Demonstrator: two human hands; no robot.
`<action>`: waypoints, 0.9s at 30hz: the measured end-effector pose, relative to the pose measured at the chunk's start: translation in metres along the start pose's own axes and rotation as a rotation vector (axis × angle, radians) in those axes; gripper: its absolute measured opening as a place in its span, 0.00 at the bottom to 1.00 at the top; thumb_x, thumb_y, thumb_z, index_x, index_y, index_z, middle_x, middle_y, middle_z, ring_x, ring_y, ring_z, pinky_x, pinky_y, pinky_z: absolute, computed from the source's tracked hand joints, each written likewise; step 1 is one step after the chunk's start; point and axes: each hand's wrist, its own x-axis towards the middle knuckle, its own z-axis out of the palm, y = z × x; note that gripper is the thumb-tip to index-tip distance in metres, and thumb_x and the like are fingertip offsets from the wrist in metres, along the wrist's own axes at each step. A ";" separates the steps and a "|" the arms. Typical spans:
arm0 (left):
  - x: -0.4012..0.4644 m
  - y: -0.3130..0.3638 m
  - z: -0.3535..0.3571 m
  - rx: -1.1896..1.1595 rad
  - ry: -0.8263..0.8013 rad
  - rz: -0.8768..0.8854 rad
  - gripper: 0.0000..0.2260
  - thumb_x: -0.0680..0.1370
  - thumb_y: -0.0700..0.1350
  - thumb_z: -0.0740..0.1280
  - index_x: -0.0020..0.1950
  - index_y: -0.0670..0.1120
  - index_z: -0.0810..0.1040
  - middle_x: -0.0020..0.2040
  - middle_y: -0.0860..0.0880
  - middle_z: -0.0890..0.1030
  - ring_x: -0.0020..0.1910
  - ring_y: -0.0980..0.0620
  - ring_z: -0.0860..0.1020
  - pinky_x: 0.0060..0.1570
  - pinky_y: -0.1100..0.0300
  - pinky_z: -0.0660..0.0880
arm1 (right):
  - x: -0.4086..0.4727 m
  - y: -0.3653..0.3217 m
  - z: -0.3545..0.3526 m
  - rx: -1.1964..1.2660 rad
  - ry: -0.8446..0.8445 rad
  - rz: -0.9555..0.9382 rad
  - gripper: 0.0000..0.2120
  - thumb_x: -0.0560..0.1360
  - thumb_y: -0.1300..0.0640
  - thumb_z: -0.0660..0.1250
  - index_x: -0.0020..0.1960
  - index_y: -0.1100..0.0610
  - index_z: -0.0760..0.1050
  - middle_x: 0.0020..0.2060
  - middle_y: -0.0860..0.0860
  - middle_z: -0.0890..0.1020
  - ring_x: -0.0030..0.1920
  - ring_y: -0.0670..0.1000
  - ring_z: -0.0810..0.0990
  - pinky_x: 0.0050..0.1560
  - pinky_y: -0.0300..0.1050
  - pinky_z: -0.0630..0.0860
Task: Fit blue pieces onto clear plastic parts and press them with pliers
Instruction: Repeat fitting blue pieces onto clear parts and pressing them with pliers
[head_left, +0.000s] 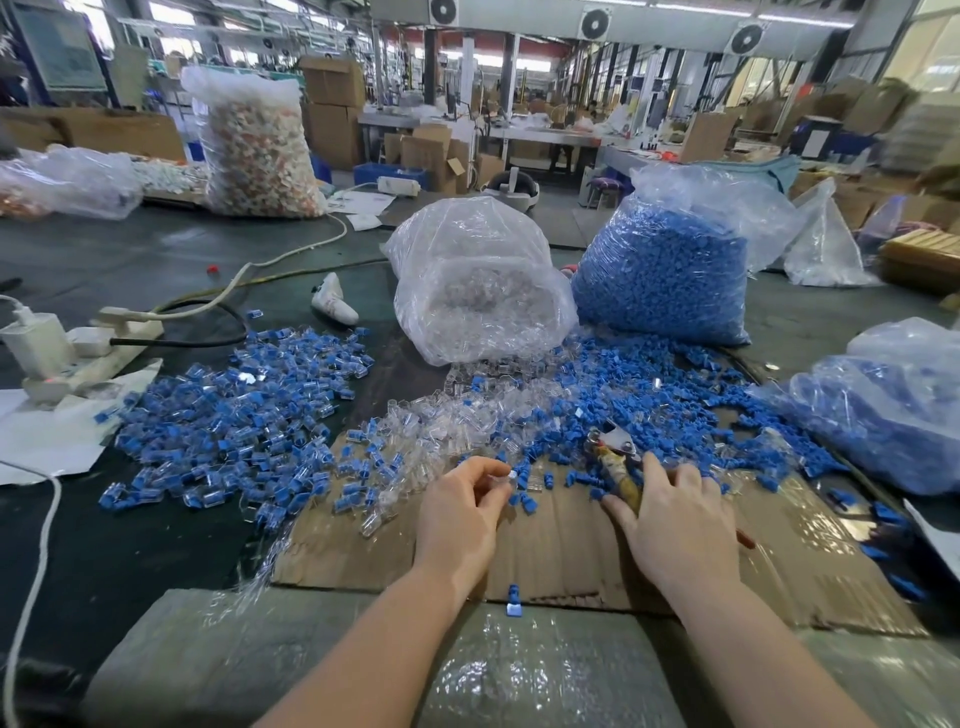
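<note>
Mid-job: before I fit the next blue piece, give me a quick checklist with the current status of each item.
1. Clear part pinched in left hand: ok.
2. Blue piece picked up: not ok, neither hand shows one.
3. Loose blue pieces lying close by on the cardboard: ok.
4. Pliers under right hand: ok.
5. Right hand's grip on the pliers handles: cannot tell, the hand covers them.
6. Finished pile kept apart at left: ok.
</note>
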 end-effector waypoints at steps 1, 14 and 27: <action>0.000 0.000 0.000 -0.003 0.006 -0.003 0.06 0.76 0.41 0.67 0.46 0.54 0.77 0.39 0.57 0.79 0.39 0.61 0.77 0.38 0.77 0.70 | 0.000 -0.001 0.000 0.000 -0.017 0.007 0.34 0.75 0.33 0.51 0.74 0.53 0.56 0.66 0.55 0.69 0.66 0.55 0.68 0.63 0.49 0.67; 0.025 -0.010 -0.070 0.405 0.407 0.051 0.06 0.78 0.43 0.64 0.52 0.47 0.80 0.47 0.52 0.76 0.44 0.53 0.73 0.46 0.60 0.70 | -0.017 -0.040 -0.010 0.320 0.173 -0.265 0.12 0.78 0.56 0.61 0.60 0.53 0.75 0.57 0.50 0.74 0.59 0.52 0.70 0.62 0.46 0.66; 0.030 -0.028 -0.087 0.783 0.410 -0.047 0.10 0.79 0.48 0.61 0.57 0.52 0.79 0.54 0.49 0.77 0.53 0.47 0.70 0.53 0.52 0.64 | -0.020 -0.048 0.000 0.379 0.134 -0.264 0.09 0.77 0.61 0.60 0.51 0.54 0.78 0.47 0.49 0.77 0.51 0.52 0.72 0.55 0.46 0.69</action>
